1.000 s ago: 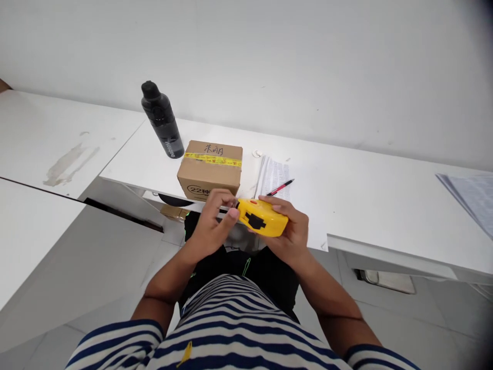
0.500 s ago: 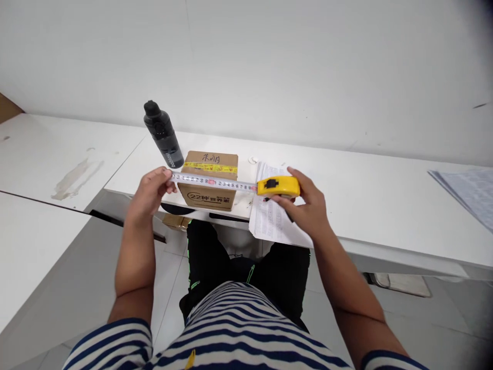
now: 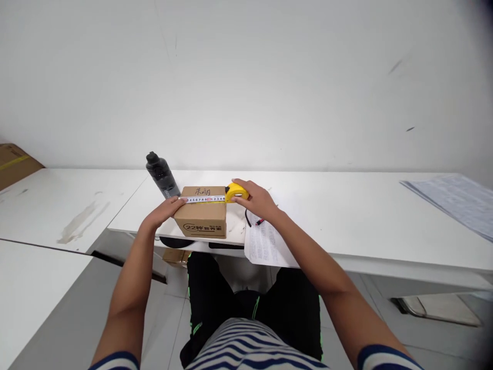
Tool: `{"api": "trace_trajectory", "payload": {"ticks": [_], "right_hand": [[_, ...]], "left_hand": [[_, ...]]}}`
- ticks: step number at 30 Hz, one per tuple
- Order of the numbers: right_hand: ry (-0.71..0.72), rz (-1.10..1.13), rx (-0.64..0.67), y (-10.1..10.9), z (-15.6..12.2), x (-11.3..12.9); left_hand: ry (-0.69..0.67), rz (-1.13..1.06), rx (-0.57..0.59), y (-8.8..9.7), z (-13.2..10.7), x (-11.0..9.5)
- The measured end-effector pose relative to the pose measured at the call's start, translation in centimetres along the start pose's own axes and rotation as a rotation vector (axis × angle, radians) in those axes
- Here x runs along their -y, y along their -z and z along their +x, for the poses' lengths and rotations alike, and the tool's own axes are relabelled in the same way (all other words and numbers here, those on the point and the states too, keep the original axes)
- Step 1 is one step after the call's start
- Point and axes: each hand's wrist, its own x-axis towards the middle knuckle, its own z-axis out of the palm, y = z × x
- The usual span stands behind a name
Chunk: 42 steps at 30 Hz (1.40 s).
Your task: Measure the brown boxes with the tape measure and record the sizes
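Note:
A brown cardboard box [image 3: 200,220] with writing on its top and front stands on the white table. Across its top lies the pulled-out blade of a tape measure [image 3: 236,192], whose yellow case sits at the box's right edge. My right hand [image 3: 256,198] is closed around that case. At the box's left top edge, my left hand [image 3: 165,209] pinches the blade's free end against the cardboard. Its fingertips partly cover the first numbers. A strip of yellow tape on the box top is mostly hidden under the blade.
A dark bottle [image 3: 162,174] stands just behind my left hand. Written sheets [image 3: 265,244] with a red and black pen [image 3: 260,221] lie right of the box. More papers [image 3: 454,198] lie far right. Another carton [image 3: 15,165] is at the far left.
Both hands have brought the tape measure down onto the box top. My right hand has moved left, shortening the blade. The camera has tilted upward.

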Motion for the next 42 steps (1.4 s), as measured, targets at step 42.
{"api": "trace_trajectory", "payload": {"ticks": [42], "right_hand": [[0.03, -0.316, 0.144, -7.1, -4.7, 13.8]], "left_hand": [[-0.251, 0.048, 0.197, -2.8, 7.5, -4.8]]}}
